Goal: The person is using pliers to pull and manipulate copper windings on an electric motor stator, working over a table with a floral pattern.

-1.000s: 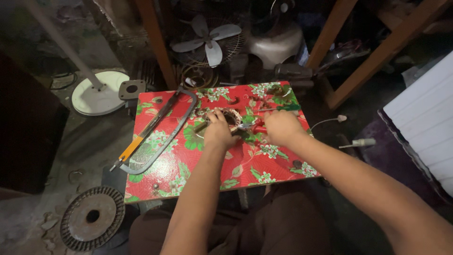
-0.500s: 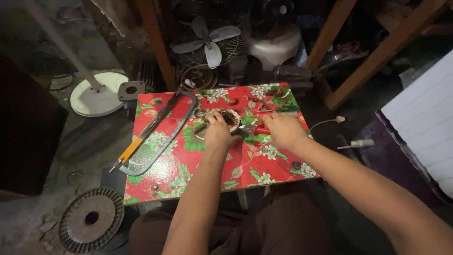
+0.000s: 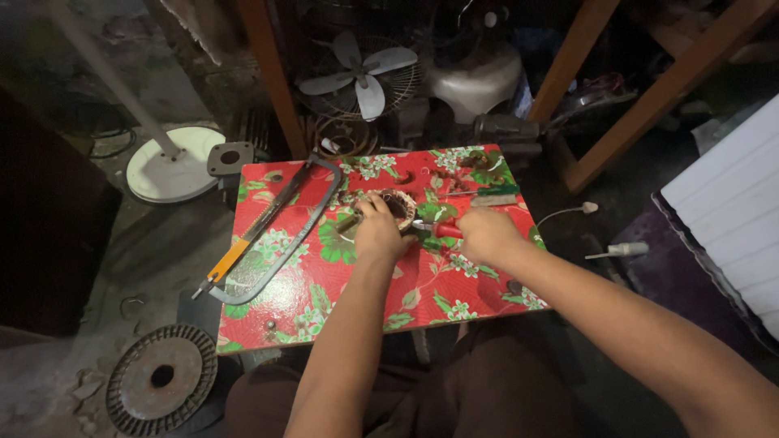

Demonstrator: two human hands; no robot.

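A: State the condition of the fingers.

B: The left hand (image 3: 378,235) has its fingers curled down onto a round coil-wound motor part (image 3: 393,203), pinning it to the desk (image 3: 324,284). The right hand (image 3: 485,234) is closed around the red handles of a pair of pliers (image 3: 434,229), whose nose points at the motor part from its right.

A: List adjacent items and obstructions.

B: A hacksaw (image 3: 272,231) with an orange handle lies diagonally on the left of the floral red desk, well apart from both hands. A green-handled screwdriver (image 3: 487,192) lies behind the right hand. Beyond the far edge stand a fan blade (image 3: 361,73) in its guard and a white fan base (image 3: 174,170). A rusty disc (image 3: 162,377) lies on the floor at lower left.
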